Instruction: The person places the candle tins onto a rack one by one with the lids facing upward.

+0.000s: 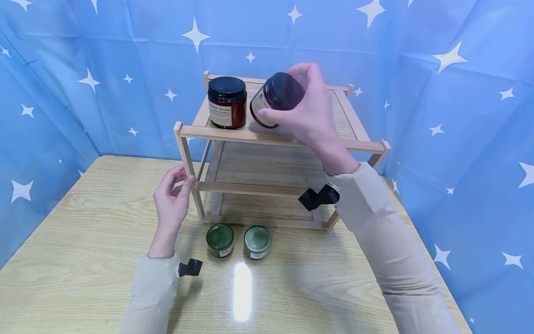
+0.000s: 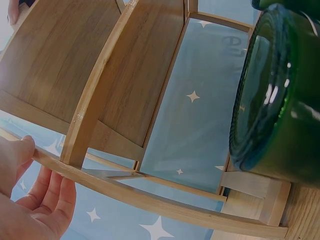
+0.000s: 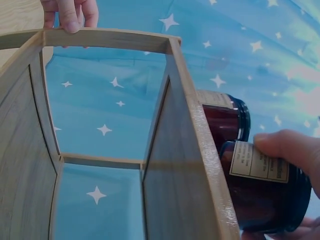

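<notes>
A small wooden shelf rack [image 1: 267,188] with several tiers stands on the table. On its top tier, at the left, an amber candle jar [image 1: 227,104] with a black lid stands upright. Beside it my right hand [image 1: 310,109] grips a second amber jar [image 1: 267,104], tilted, thumb on its label side; in the right wrist view this labelled jar [image 3: 260,185] is at the rack's top edge. My left hand [image 1: 173,195] holds the rack's front left post, and the left wrist view shows thumb and fingers [image 2: 62,200] on either side of that wood.
Two green glass jars, a dark one [image 1: 220,240] and a pale one [image 1: 257,242], stand on the table [image 1: 104,222] before the rack. Behind hangs a blue curtain [image 1: 146,69] with white stars. Black wrist mounts [image 1: 319,197] jut from both sleeves.
</notes>
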`<state>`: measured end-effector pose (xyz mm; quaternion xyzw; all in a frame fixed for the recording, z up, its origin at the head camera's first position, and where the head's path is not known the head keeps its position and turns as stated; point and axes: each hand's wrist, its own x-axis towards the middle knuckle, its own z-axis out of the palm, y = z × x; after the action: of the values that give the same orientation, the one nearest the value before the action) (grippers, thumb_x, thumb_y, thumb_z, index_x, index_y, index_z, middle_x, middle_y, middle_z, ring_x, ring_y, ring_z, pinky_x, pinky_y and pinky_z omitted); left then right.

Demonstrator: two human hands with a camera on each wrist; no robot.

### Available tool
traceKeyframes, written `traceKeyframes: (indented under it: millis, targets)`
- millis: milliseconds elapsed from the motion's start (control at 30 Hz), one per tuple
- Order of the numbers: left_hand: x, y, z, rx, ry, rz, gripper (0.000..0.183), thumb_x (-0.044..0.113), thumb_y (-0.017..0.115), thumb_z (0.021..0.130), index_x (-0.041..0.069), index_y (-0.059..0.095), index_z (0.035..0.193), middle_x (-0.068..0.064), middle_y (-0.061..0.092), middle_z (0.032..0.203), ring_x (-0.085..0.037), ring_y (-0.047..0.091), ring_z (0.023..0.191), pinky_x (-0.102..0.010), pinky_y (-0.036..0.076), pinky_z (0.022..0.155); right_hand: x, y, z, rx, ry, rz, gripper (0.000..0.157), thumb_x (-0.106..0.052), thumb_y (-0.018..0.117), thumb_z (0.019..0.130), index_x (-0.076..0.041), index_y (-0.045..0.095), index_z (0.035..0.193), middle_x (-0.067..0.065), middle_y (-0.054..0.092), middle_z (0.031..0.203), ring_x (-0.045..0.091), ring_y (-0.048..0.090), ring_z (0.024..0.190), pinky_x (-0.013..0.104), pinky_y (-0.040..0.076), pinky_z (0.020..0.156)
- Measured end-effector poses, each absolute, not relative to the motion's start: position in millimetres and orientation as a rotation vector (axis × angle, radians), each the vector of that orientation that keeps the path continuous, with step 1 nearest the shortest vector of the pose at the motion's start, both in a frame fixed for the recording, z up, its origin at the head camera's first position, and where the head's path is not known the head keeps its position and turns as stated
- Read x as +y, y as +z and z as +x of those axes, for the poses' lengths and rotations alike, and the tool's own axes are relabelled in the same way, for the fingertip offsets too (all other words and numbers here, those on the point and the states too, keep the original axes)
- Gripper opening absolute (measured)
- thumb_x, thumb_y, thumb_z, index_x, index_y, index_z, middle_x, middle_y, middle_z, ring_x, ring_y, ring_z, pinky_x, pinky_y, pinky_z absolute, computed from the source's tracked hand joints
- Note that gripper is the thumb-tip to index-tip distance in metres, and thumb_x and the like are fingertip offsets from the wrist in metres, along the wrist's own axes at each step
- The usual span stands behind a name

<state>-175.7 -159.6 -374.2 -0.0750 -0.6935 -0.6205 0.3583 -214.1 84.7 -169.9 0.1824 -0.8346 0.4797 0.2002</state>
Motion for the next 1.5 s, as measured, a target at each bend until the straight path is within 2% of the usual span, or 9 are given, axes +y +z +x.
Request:
traceKeyframes:
  millis: [100, 300, 600, 867, 1067, 1400, 1500]
  targets:
    - [-160, -374, -176, -1.788, -1.607, -0.191, 0.026, -0.007, 0.062, 0.090, -0.012, 0.061, 0.115, -0.013, 0.063, 0.092, -0.006, 0.059, 0.090, -0.018, 0.052, 0.076, 83, -171, -216, -2.363, 1.298, 0.534, 0.069, -0.011, 0.088, 0.066, -0.004, 0.046, 0.120, 0.009, 0.059, 0.112, 0.016, 0.055, 0.105, 0.022, 0.041, 0.094]
    - [-160, -374, -176, -1.782, -1.615, -0.192, 0.026, -0.003, 0.062, 0.091, -0.012, 0.061, 0.115, -0.014, 0.062, 0.093, -0.008, 0.060, 0.090, -0.018, 0.052, 0.076, 81, -171, -218, -2.457, 1.183, 0.555, 0.070, -0.014, 0.087, 0.069, -0.004, 0.049, 0.127, 0.009, 0.060, 0.122, 0.019, 0.055, 0.110, 0.027, 0.042, 0.095]
    - [-159, -374, -176, -1.774, -1.621, -0.190, 0.026, -0.005, 0.062, 0.091, -0.011, 0.061, 0.116, -0.007, 0.063, 0.093, -0.011, 0.061, 0.090, -0.018, 0.053, 0.076, 79, -171, -222, -2.490, 1.153, 0.619, 0.071, -0.013, 0.085, 0.071, -0.003, 0.052, 0.133, 0.009, 0.058, 0.128, 0.020, 0.056, 0.110, 0.027, 0.045, 0.092]
    - [-159, -374, -175, -1.783, -1.625, -0.181, 0.026, -0.005, 0.062, 0.091, -0.013, 0.060, 0.115, -0.006, 0.062, 0.093, -0.007, 0.060, 0.090, -0.018, 0.052, 0.076, 79, -174, -225, -2.468, 1.191, 0.647, 0.071, -0.011, 0.084, 0.072, -0.001, 0.052, 0.134, 0.011, 0.058, 0.129, 0.021, 0.055, 0.113, 0.028, 0.043, 0.095]
    - [-159, -375, -177, -1.785, -1.632, -0.169, 0.026, -0.011, 0.060, 0.089, -0.013, 0.060, 0.115, -0.003, 0.062, 0.093, -0.002, 0.058, 0.089, -0.017, 0.052, 0.077, 78, -175, -227, -2.497, 1.183, 0.642, 0.071, -0.013, 0.082, 0.074, -0.002, 0.051, 0.137, 0.010, 0.058, 0.129, 0.022, 0.058, 0.109, 0.030, 0.045, 0.091]
    - [-159, -375, -177, -1.780, -1.626, -0.179, 0.026, -0.009, 0.061, 0.089, -0.014, 0.060, 0.115, -0.007, 0.063, 0.094, -0.004, 0.059, 0.089, -0.017, 0.052, 0.076, 77, -178, -230, -2.514, 1.195, 0.646, 0.072, -0.014, 0.081, 0.076, -0.003, 0.048, 0.139, 0.010, 0.056, 0.131, 0.023, 0.057, 0.104, 0.030, 0.045, 0.085]
    - [-159, -375, -177, -1.774, -1.632, -0.180, 0.026, -0.009, 0.061, 0.090, -0.014, 0.060, 0.115, -0.002, 0.062, 0.093, -0.004, 0.059, 0.089, -0.017, 0.052, 0.075, 78, -178, -229, -2.529, 1.180, 0.633, 0.074, -0.015, 0.081, 0.076, -0.004, 0.047, 0.140, 0.009, 0.055, 0.132, 0.023, 0.057, 0.105, 0.031, 0.045, 0.086]
